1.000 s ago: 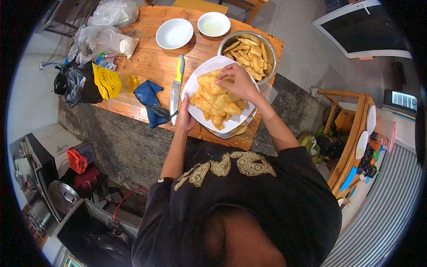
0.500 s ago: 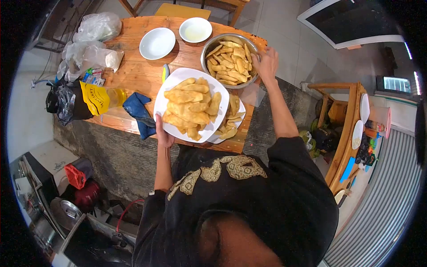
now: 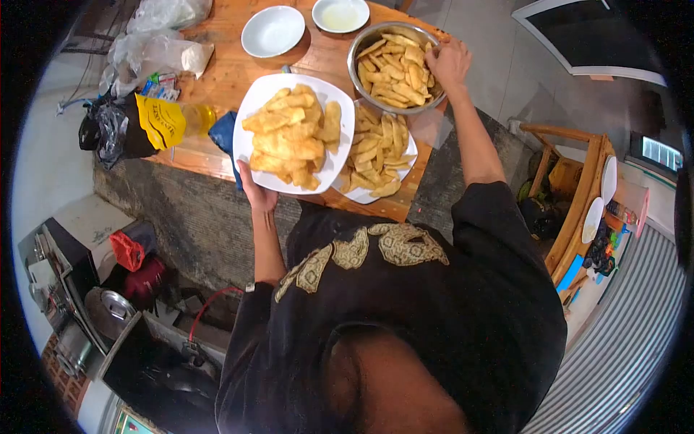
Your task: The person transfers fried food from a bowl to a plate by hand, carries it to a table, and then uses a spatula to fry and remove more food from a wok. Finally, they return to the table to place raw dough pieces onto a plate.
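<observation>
My left hand (image 3: pixel 257 192) grips the lower left edge of a white square plate (image 3: pixel 246 130) heaped with golden fried pieces (image 3: pixel 289 141). Partly under this plate, a second white plate (image 3: pixel 359 197) on the table holds more pale yellow pieces (image 3: pixel 379 155). At the right rim of a steel bowl (image 3: pixel 356 72) full of similar pieces (image 3: pixel 396 71) is my right hand (image 3: pixel 450 64), fingers bent over the rim; whether they pinch a piece is too small to tell.
Two white bowls, one empty (image 3: pixel 272 32) and one with some liquid (image 3: pixel 341 14), stand at the table's back. Plastic bags (image 3: pixel 155 54), a yellow pouch (image 3: pixel 160 121) and a blue cloth (image 3: pixel 224 134) lie on the left. A wooden shelf (image 3: pixel 578 210) is at right.
The held plate has moved left, away from the table plate, showing more of the pieces there. My right hand stays at the bowl's right rim. The whole view has shifted.
</observation>
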`<state>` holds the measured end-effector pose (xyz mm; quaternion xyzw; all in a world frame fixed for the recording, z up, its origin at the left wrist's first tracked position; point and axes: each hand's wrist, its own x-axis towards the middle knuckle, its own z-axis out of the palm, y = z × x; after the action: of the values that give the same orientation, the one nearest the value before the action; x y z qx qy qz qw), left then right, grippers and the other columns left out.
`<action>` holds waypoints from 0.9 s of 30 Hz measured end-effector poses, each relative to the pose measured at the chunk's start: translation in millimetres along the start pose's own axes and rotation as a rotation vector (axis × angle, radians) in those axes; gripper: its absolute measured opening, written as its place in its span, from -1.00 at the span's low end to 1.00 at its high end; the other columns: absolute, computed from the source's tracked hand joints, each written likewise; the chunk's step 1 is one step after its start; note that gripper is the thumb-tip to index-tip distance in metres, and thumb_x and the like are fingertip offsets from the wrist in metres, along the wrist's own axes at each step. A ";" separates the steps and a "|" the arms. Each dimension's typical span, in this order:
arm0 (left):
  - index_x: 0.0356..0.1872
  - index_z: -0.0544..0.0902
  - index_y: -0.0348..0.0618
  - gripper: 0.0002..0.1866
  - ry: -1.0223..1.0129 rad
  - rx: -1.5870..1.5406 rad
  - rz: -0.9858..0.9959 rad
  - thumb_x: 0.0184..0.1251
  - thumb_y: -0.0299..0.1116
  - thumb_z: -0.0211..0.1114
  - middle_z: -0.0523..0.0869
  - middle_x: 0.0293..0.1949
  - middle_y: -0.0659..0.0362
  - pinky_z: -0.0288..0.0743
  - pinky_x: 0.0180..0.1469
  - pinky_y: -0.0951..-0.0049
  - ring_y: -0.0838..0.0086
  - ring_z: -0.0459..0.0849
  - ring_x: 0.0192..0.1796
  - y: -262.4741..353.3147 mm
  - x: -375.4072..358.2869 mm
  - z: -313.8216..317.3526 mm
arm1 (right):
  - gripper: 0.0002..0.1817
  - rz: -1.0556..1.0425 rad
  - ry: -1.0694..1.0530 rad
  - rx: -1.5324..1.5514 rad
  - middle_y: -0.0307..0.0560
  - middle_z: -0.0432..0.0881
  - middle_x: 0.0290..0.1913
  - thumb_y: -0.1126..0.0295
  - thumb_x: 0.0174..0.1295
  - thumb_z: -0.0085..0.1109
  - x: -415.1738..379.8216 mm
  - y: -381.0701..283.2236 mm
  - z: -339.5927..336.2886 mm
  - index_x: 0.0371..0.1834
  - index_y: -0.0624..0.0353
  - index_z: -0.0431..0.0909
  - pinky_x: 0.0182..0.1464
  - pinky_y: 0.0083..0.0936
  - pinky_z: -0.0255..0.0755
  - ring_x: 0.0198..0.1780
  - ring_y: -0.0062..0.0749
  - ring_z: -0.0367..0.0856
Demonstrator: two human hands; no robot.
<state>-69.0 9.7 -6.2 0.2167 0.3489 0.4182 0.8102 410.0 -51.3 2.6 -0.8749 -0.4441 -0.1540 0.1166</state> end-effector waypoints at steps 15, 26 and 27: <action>0.36 0.20 -0.18 -0.30 0.013 -0.069 -0.031 0.41 0.14 -0.04 0.37 0.31 0.05 0.26 0.33 0.15 0.19 0.40 0.30 -11.0 -1.8 -3.2 | -0.75 -0.167 -0.606 1.304 0.00 0.59 -0.01 0.23 0.13 0.29 -43.1 -177.8 -111.0 -0.34 0.21 0.71 0.08 -0.40 0.40 0.02 -0.24 0.56; 0.38 0.16 -0.15 -0.29 -0.095 -0.066 -0.128 0.42 0.15 -0.05 0.36 0.32 0.09 0.27 0.34 0.22 0.27 0.38 0.32 -31.0 -20.9 20.9 | -0.80 -0.561 -0.414 0.739 -0.02 0.49 0.09 0.18 -0.03 0.33 -83.4 -270.0 -112.0 -0.55 0.07 0.73 0.19 -0.20 0.13 0.14 -0.09 0.32; 0.38 0.16 -0.15 -0.29 -0.104 -0.068 -0.139 0.42 0.15 -0.05 0.36 0.32 0.09 0.26 0.34 0.22 0.27 0.38 0.32 -32.3 -22.0 20.3 | -0.81 -0.585 -0.372 0.697 -0.01 0.49 0.09 0.19 -0.04 0.33 -88.1 -271.8 -111.4 -0.56 0.07 0.73 0.18 -0.20 0.12 0.13 -0.10 0.32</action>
<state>-45.7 -27.7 -5.0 0.1859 0.3060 0.3608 0.8612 121.4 2.7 91.2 -0.6350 -0.7097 0.1363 0.2730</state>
